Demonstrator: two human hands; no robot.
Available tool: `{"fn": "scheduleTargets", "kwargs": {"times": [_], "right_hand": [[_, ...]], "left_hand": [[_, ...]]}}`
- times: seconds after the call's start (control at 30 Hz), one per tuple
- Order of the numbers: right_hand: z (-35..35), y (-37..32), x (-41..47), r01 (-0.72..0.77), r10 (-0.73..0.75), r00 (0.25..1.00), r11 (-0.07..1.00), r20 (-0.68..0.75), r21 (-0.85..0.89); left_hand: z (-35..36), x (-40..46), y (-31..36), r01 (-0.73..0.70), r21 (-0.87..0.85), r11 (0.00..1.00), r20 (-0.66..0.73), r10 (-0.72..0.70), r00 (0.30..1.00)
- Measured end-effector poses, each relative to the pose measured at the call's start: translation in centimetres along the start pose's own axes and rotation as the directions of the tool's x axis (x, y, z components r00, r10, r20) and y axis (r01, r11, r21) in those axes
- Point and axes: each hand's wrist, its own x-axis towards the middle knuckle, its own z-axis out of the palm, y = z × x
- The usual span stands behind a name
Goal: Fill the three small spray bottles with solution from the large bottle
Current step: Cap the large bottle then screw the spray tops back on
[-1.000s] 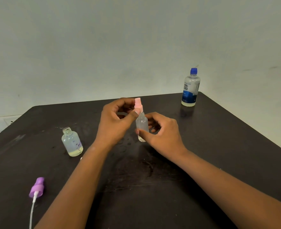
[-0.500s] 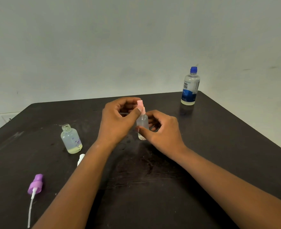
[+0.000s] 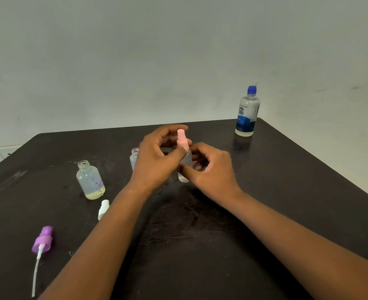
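Note:
My right hand grips the clear body of a small spray bottle just above the table. My left hand pinches its pink spray cap between thumb and fingers. A second small bottle stands uncapped at the left with a little yellowish liquid in it. A third uncapped small bottle peeks out behind my left hand, mostly hidden. The large bottle with a blue cap and blue label stands at the table's far right corner.
A purple spray cap with a white dip tube lies at the front left. A white spray cap lies beside my left forearm. The dark table ends close behind the large bottle and along the right.
My view has shifted, and the third uncapped bottle and the white cap have come into sight. Both hands stay on the pink-capped bottle, with my left fingers turned slightly round the cap.

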Motion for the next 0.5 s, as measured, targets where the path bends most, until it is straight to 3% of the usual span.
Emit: {"fn": "scheduleTargets", "kwargs": {"times": [0.2,0.37,0.5], "right_hand": [[-0.14,-0.07,0.13,-0.003,0.003,1.000,1.000,-0.024,0.008],[-0.02,-0.16,0.13,-0.012,0.013,1.000,1.000,-0.020,0.022],[-0.04,-0.14,0.08,0.000,0.001,0.999,1.000,-0.038,0.013]], "left_hand": [[0.09,0.16,0.10,0.019,0.031,0.999,-0.073,-0.017,0.997],[0.02,0.00,0.34,0.011,-0.049,0.999,-0.020,-0.012,1.000],[0.37,-0.15,0.38,0.021,0.003,1.000,-0.060,-0.021,0.998]]}}
